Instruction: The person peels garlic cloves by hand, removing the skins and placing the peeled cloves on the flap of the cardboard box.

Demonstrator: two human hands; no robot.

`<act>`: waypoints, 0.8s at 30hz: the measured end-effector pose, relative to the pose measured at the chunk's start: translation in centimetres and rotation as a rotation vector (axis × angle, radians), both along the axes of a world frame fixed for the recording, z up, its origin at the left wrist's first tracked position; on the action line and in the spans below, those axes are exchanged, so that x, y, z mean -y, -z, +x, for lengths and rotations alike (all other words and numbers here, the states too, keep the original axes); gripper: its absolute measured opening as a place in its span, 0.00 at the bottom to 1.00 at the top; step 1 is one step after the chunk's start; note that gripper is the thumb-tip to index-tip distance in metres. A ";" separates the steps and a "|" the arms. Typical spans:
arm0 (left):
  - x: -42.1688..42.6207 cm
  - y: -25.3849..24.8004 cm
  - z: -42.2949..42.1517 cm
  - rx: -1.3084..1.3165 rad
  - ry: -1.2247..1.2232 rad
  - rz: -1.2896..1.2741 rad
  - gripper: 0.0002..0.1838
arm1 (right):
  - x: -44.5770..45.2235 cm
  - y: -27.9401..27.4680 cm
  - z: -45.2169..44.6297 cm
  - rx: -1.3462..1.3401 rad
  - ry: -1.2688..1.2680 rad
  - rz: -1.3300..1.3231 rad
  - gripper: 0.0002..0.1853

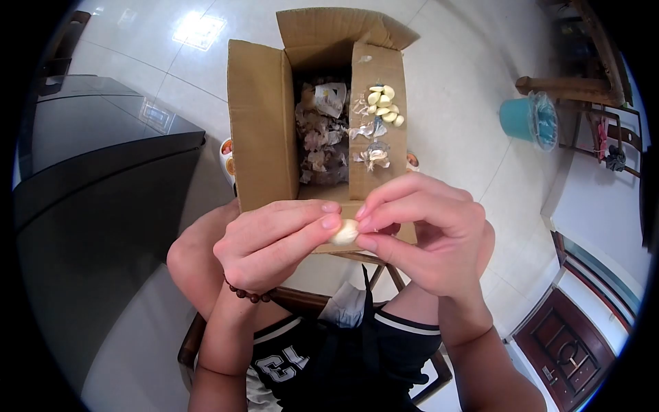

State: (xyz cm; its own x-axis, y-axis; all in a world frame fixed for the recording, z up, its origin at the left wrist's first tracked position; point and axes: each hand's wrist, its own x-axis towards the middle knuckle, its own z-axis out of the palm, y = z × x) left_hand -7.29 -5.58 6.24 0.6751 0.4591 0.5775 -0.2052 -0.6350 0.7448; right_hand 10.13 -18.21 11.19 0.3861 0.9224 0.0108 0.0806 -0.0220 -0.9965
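And here's the pale clove [344,234], right between the two hands, over the near edge of the cardboard box [258,123]. I'd call this fine fingertip work: the left pinch should be steady but light so the clove doesn't bruise or shoot out, while the right nips close to its tip and draws gently, along the clove rather than across. Left hand [264,240]: thumb and fingers nearly closed, grasping the clove's left side. Right hand [439,230]: fingertips pinched together at the other end, touching the tip; whether they grip a shred of skin, I can't tell. Beyond the hands, papery scraps [322,137] lie inside the box, and pale cloves [383,101] sit on its right flap [393,152].
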 end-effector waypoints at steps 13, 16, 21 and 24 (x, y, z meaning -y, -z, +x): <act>0.1 -0.2 -0.1 -0.057 -0.031 0.049 0.13 | 0.0 -0.2 0.1 0.020 -0.034 -0.069 0.08; 0.1 -0.3 -0.1 -0.073 -0.054 0.032 0.14 | -0.1 -0.3 0.0 0.085 -0.043 -0.061 0.08; 0.4 0.0 -0.7 -0.162 -0.120 0.039 0.17 | -0.4 -0.4 -0.3 0.171 -0.017 -0.041 0.09; 0.4 -0.1 -0.6 -0.170 -0.145 0.000 0.18 | -0.5 -0.2 -0.3 0.256 -0.007 -0.009 0.10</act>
